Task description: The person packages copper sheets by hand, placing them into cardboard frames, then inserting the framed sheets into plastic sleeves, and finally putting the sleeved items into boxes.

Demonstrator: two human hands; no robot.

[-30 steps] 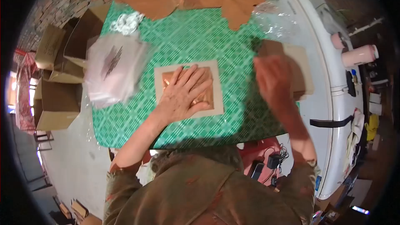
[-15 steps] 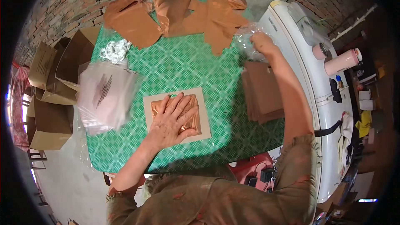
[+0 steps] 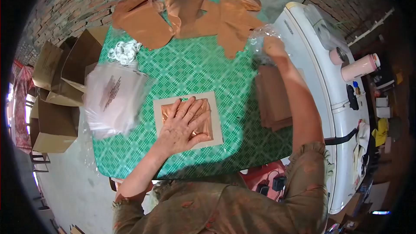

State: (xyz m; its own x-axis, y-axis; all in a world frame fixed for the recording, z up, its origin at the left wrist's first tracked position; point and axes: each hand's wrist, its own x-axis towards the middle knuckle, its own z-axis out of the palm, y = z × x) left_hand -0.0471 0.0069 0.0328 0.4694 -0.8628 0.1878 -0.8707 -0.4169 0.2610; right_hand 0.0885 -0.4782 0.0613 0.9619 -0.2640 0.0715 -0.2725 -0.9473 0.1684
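Observation:
My left hand (image 3: 182, 125) lies flat with its fingers spread on a shiny copper-coloured folded piece (image 3: 203, 125). Under that piece is a pale card (image 3: 219, 125) with a small hanging slot at its top edge. Far to the right, my right hand (image 3: 274, 47) is at a crumpled clear plastic bag (image 3: 260, 34), its fingers curled. Its fingertips are partly hidden, and what they hold cannot be made out. Below the right forearm sits a stack of brown sheets (image 3: 274, 99).
Printed clear plastic bags (image 3: 112, 99) lie at the left, below a white looped bundle (image 3: 125, 52). Copper-coloured pieces (image 3: 147, 26) spread along the back of the green-checked table (image 3: 186, 69). Cardboard boxes (image 3: 56, 125) stand left; a white fridge (image 3: 318, 73) lies along the right.
The whole view has shifted slightly. My right hand stays at the clear plastic bag, its fingers now less visible. My left hand remains flat on the copper-coloured piece.

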